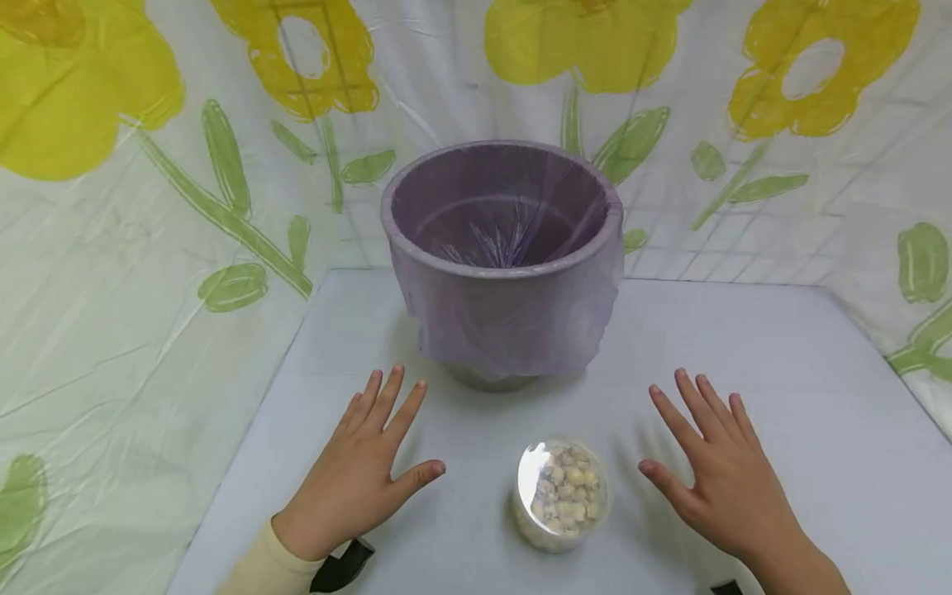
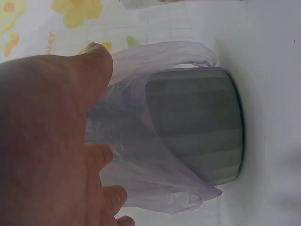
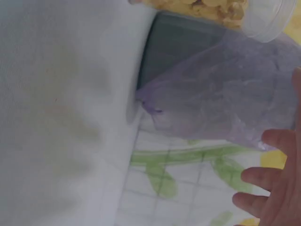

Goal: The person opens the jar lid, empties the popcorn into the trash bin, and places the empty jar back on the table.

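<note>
Both hands hover over the white table with fingers spread and hold nothing. The left hand (image 1: 357, 471) is left of a round clear plastic jar (image 1: 561, 496), and the right hand (image 1: 721, 479) is on the jar's other side. Pale yellowish, nut-like pieces fill the jar, and light glares off its lid. Behind them stands a trash bin (image 1: 513, 322), its thin purple bag (image 1: 498, 240) lining the inside and folded down over the rim. In the left wrist view the grey ribbed base of the bin (image 2: 197, 122) shows below the bag.
The white tabletop (image 1: 744, 355) extends around the bin and the jar. A plastic sheet (image 1: 416, 74) printed with yellow flowers and green leaves hangs along the back and both sides. A black strap (image 1: 342, 566) is at the left wrist, beside a cream sleeve (image 1: 271, 570).
</note>
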### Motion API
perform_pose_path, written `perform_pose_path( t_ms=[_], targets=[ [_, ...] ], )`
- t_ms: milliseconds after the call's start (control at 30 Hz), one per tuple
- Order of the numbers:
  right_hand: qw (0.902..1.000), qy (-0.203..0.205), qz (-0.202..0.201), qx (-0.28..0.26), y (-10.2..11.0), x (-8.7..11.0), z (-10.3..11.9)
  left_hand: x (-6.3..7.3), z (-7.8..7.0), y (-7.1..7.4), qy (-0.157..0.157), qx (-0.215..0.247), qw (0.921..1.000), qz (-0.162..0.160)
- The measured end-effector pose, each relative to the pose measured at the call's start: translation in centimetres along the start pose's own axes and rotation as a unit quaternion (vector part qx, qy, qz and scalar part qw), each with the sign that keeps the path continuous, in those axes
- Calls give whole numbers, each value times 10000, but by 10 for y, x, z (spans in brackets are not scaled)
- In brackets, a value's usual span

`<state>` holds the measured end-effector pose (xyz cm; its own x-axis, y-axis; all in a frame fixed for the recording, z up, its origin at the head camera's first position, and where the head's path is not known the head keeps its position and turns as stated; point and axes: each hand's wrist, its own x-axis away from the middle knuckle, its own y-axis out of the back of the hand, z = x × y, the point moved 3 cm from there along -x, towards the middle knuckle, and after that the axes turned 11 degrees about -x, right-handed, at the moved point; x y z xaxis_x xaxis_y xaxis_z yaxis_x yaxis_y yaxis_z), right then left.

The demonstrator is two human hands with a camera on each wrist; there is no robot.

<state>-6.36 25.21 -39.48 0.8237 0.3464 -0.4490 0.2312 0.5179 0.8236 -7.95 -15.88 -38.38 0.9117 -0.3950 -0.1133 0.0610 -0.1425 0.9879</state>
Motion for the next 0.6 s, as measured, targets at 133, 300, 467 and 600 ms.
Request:
perform_pose_path(
  t_ms=[133, 300, 467, 600],
  targets=[
    [9999, 129, 67, -57, -3, -3, 9, 1, -2, -1, -18, 54, 10000, 8],
    [9987, 474, 172, -83, -7, -11, 28, 3, -3, -2, -48, 97, 9999, -63],
    [9935, 1040, 430, -166, -13, -21, 50, 4, -2, -4, 1, 128, 9999, -22],
    [9804, 1773, 694, -509, -22, -26, 68, 6, -1, -6, -24, 183, 9998, -13]
  ],
)
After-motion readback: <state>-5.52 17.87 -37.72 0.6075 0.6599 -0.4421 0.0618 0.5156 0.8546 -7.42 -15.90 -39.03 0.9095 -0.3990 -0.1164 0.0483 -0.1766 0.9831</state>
